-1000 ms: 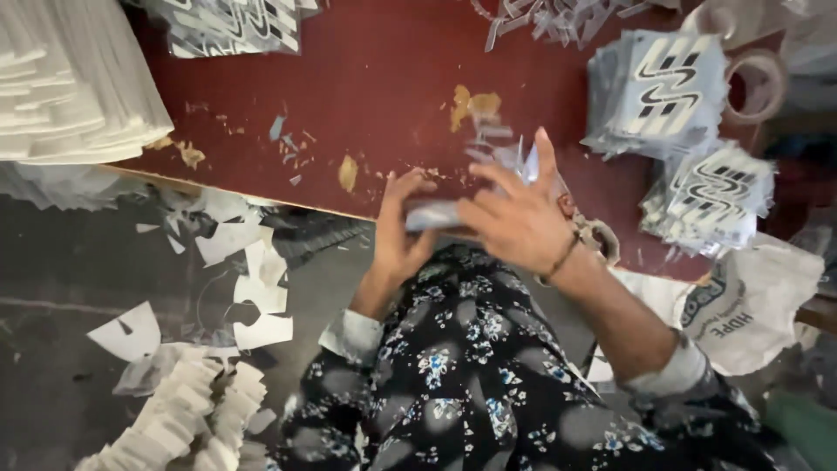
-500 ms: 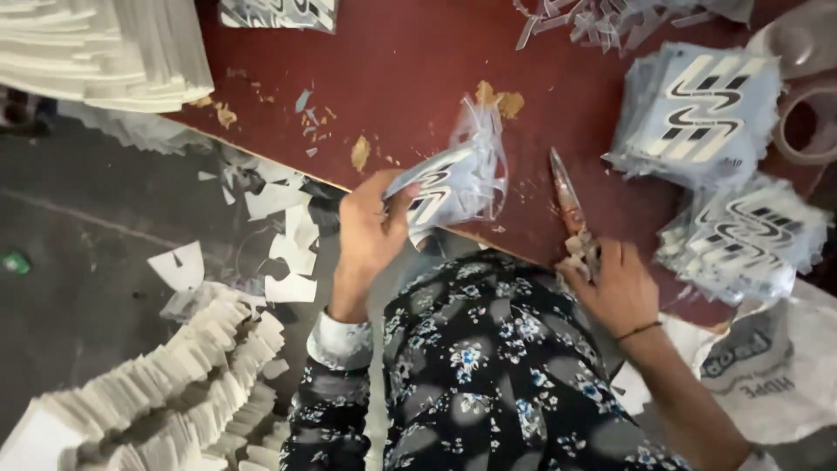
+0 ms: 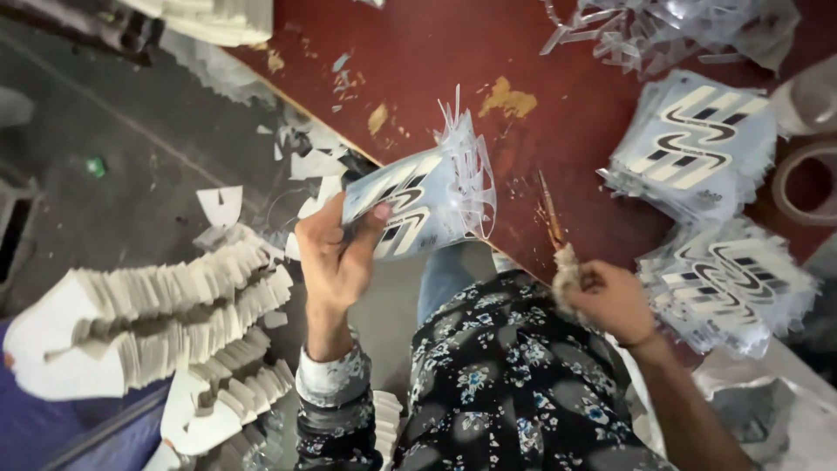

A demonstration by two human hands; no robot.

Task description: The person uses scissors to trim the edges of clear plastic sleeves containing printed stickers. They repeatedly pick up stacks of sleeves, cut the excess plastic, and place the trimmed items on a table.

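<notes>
In the middle, the left hand (image 3: 336, 257) holds a clear plastic sheet with striped stickers (image 3: 423, 205). The right hand (image 3: 610, 301) grips cloth-wrapped scissors (image 3: 558, 249).

The bundle of printed sheets (image 3: 423, 196) pinched in the left hand (image 3: 336, 257) is thin clear plastic — glossy, with frayed edges. The scissors (image 3: 554, 228) gripped in the right hand (image 3: 610, 301) look like dull metal, their handle wrapped in rough pale cloth. Under both hands, the table (image 3: 418, 44) is smooth red-brown board, chipped to bare wood. Left of the left hand — matt white card stacks (image 3: 166, 305).
</notes>
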